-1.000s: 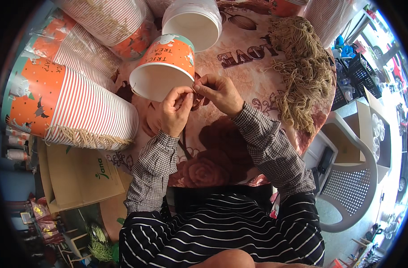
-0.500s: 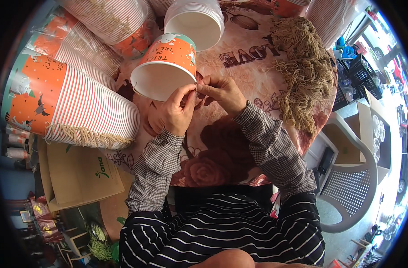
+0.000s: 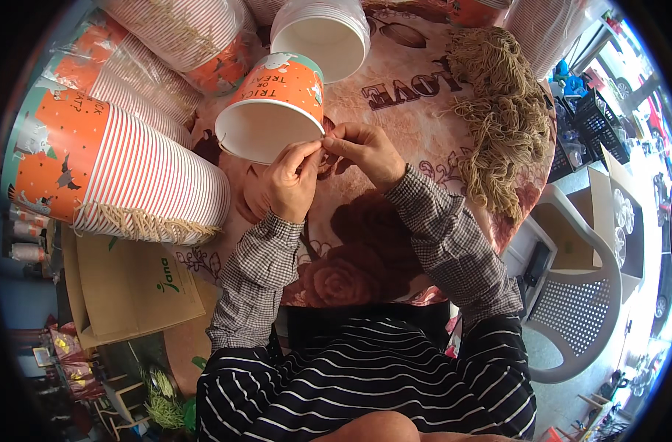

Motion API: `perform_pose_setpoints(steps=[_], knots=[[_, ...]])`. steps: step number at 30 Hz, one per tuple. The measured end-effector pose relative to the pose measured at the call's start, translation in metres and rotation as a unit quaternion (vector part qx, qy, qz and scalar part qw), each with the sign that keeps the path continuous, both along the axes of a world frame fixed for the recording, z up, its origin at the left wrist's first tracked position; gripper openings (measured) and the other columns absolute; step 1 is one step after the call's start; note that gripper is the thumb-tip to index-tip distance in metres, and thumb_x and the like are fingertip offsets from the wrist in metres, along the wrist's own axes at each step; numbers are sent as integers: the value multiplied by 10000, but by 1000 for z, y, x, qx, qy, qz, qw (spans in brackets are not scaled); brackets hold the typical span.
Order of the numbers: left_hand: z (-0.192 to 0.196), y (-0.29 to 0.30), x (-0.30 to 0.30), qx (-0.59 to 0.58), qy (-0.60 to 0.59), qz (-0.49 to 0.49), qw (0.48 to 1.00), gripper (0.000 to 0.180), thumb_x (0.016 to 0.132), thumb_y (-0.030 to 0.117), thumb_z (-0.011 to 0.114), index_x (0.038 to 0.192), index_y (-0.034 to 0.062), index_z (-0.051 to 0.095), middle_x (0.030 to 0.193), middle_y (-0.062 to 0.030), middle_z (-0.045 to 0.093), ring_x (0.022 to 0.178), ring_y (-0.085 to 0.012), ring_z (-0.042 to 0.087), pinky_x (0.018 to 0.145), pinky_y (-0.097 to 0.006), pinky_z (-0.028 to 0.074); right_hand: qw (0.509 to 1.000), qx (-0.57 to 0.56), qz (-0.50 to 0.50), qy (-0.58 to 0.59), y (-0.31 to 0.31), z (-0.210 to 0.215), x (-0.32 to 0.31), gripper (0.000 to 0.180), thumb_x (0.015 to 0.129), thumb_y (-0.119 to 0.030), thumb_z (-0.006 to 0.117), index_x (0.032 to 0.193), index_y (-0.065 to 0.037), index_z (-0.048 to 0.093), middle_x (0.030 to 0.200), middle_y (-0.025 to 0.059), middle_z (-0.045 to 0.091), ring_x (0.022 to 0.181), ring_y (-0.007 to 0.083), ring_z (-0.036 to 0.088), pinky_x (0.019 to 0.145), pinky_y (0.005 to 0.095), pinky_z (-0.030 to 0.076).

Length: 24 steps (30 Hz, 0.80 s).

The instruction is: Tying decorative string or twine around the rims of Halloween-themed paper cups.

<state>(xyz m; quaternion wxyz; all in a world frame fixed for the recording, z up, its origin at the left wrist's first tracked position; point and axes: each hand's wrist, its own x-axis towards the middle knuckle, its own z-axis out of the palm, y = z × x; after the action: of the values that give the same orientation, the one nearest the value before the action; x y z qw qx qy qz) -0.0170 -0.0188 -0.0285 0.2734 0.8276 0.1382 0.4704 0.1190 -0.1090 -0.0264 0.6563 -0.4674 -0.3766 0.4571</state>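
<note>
An orange paper bucket (image 3: 280, 94) with a green band and Halloween prints lies on its side, its white mouth toward me. At the right side of its rim, my left hand (image 3: 291, 180) and my right hand (image 3: 369, 155) meet fingertip to fingertip. Both are closed in a pinch; whatever sits between them is too small and covered to make out. A short bit of thin cord (image 3: 221, 140) shows at the rim's left side. Behind stands a stack of white buckets (image 3: 327, 46), also tipped toward me. A heap of tan cords (image 3: 498, 118) lies to the right on the table.
At left lies a long stack of nested orange buckets (image 3: 152, 166) with tan cords along its side. More bucket stacks in clear plastic (image 3: 141, 74) fill the far left. A flowered cloth covers the table (image 3: 417, 132). A cardboard box (image 3: 129, 287) and a grey chair (image 3: 579, 302) flank me.
The bucket has shifted very slightly, and my fingers have moved a little at its rim. Both hands stay pinched in the same place.
</note>
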Motion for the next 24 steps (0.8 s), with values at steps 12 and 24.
perform_pose_setpoints(steps=[12,24], knots=[[4,3,1,-71,-21,-67,995,118,849,46,637,963,18,642,873,-66,655,719,-119,627,631,-233,498,995,1,29,91,-4,2,5,169,939,-172,544,978,-26,620,851,49,663,765,123,642,652,244,512],[4,3,-2,-85,-13,-20,996,93,851,57,647,934,16,637,820,-49,655,738,-134,630,647,-245,493,999,7,31,34,-4,3,1,190,937,-159,549,1016,-5,628,844,72,676,718,129,653,631,239,519]])
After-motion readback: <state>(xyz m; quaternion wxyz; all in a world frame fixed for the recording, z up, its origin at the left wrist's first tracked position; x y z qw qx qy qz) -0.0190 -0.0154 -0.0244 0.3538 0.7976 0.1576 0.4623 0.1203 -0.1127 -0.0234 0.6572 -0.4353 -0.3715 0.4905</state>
